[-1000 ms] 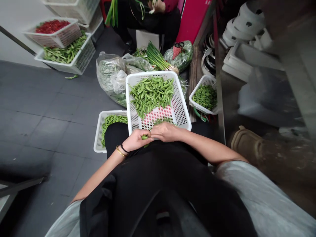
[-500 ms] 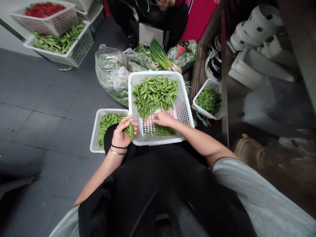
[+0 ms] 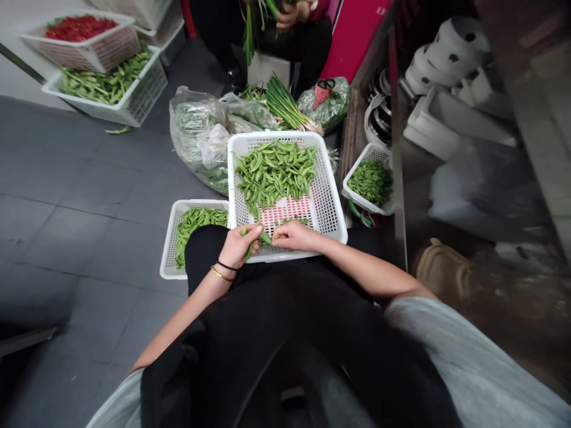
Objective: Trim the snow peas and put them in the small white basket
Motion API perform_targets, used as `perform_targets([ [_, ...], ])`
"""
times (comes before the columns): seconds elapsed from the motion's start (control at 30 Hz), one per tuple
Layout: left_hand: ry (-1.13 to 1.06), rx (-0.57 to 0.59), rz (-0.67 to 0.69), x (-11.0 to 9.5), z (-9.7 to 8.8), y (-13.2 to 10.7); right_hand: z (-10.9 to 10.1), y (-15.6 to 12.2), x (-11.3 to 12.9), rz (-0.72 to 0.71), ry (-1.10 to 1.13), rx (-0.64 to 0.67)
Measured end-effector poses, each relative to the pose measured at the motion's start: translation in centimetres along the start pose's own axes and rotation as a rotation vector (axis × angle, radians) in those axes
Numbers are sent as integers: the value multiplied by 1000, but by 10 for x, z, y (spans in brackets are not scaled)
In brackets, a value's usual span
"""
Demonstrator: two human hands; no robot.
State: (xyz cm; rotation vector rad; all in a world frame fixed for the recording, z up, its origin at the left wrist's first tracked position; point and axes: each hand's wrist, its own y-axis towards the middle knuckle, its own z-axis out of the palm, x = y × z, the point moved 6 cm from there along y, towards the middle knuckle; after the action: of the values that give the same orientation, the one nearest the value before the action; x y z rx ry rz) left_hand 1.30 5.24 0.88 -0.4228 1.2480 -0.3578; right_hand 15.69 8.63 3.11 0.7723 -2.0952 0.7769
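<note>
A white perforated basket sits on my lap, with a heap of green pea pods in its far half. My left hand is closed over the near left rim and holds several pods; one pea pod sticks out from thumb and finger toward the right. My right hand is pinched at the tip of that pod, above the near part of the basket. Thin green trimmings lie behind and partly under the right hand.
Left of my knee stands a smaller basket of pods. Plastic bags of greens and spring onions lie beyond. A basket of leafy greens is at right. Opposite, a co-worker's hand holds green stalks.
My left hand has moved right, over the basket, and now holds a pod out between thumb and finger. My right hand has come back from the pods to meet that pod's tip.
</note>
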Motion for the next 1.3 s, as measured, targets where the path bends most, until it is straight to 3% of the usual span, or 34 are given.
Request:
perform_targets([
  [0.07, 49, 100, 10, -1, 13, -5, -1, -17, 15, -69, 3, -21],
  [0.23, 123, 351, -26, -6, 34, -26, -18, -34, 35, -215, -97, -256],
  [0.33, 106, 399, -56, -9, 38, -34, -17, -38, 44, -329, -213, -247],
  [0.5, 89, 452, -113, -6, 41, -38, -19, -43, 47, -315, -157, -207],
  [0.63, 51, 473, -149, 0, 42, -36, -15, -45, 56, -387, -200, -190],
  [0.7, -42, 425, -166, 1, 42, -33, -13, -45, 59, -385, -323, -274],
  [0.8, -192, 247, -129, -1, 37, -27, -14, -49, 57, -304, -483, -446],
  [0.97, -171, -46, 128, -17, 12, -22, -42, -67, 36, -147, -438, -544],
  [1.1, -70, -92, 235, -22, 7, -22, -50, -67, 25, -54, -353, -481],
  [1.3, 91, -65, 277, -26, 9, -29, -12, -33, 37, -259, -368, -188],
])
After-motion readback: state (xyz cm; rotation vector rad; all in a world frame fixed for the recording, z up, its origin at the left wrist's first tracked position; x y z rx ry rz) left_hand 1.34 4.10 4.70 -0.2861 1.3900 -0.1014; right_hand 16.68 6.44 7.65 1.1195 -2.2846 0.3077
